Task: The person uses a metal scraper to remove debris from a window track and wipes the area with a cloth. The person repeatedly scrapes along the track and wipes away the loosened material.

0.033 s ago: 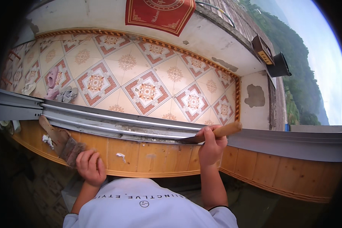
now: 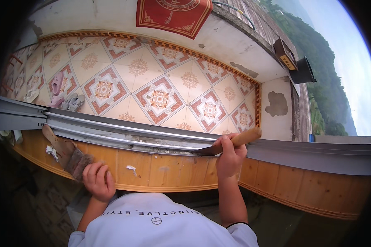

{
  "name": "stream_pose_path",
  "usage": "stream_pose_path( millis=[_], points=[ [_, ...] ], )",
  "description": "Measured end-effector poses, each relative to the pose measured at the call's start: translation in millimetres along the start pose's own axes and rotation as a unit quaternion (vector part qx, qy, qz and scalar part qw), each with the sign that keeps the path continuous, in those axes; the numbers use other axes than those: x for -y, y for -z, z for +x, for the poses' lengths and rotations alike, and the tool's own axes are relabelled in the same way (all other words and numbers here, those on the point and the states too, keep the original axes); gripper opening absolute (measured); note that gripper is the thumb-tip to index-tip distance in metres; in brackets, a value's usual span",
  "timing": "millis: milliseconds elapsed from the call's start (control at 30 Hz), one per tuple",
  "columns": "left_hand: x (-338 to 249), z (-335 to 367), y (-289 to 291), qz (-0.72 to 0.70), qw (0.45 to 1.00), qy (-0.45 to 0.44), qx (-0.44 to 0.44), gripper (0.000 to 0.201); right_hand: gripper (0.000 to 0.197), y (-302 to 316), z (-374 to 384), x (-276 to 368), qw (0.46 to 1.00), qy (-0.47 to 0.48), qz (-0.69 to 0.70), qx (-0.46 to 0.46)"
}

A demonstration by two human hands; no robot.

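My right hand [image 2: 230, 158] is closed around a knife with a thick wooden handle [image 2: 246, 137]. Its dark blade [image 2: 208, 150] points left and lies in the grey metal window track [image 2: 123, 133], along the near channel, where dark dirt shows. My left hand [image 2: 99, 181] rests at the near edge of the wooden sill [image 2: 173, 168], fingers slightly bent and holding nothing. Right beside those fingertips are the brown bristles of a flat brush [image 2: 79, 163]; whether they touch I cannot tell. The brush's wooden handle slants away toward the track's left end.
White crumpled scraps [image 2: 131, 169] lie on the sill. Beyond the track is a patterned tile floor [image 2: 158, 99] with pink shoes [image 2: 57, 84] and grey shoes [image 2: 74, 102] at the left. A red mat [image 2: 173, 16] hangs over the far wall; a black bucket [image 2: 303, 70] stands on its right.
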State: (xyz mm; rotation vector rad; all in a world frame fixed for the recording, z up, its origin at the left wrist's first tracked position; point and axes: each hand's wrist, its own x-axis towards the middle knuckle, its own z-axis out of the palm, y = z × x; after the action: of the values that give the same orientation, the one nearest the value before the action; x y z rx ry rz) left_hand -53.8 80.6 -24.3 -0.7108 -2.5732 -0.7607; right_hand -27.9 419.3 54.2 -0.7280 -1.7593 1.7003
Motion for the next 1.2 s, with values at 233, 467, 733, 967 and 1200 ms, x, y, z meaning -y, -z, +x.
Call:
stream_pose_path(
  millis=[233,467,733,967,1200],
  points=[
    [0.2,-0.4,-1.0,-0.001,1.0,-0.006,-0.005,0.02,0.006,0.9,34.1,-19.8,0.997,-0.063,-0.043,0.019],
    [0.1,-0.2,-1.7,0.0,1.0,-0.009,-0.007,0.019,0.013,-10.0,48.2,-25.3,0.992,-0.098,-0.074,0.041],
    [-1.5,1.9,0.7,-0.009,1.0,0.005,0.003,0.02,0.015,-1.4,57.6,-25.1,0.976,-0.146,-0.124,0.108],
    [-1.8,3.8,7.4,-0.09,0.996,0.015,0.004,0.022,0.023,11.0,50.1,-42.5,0.977,-0.044,-0.17,0.123],
    [-31.9,31.9,4.9,-0.207,0.971,-0.067,0.096,0.018,0.029,6.5,48.9,-45.8,0.973,0.026,-0.209,0.098]
  ],
)
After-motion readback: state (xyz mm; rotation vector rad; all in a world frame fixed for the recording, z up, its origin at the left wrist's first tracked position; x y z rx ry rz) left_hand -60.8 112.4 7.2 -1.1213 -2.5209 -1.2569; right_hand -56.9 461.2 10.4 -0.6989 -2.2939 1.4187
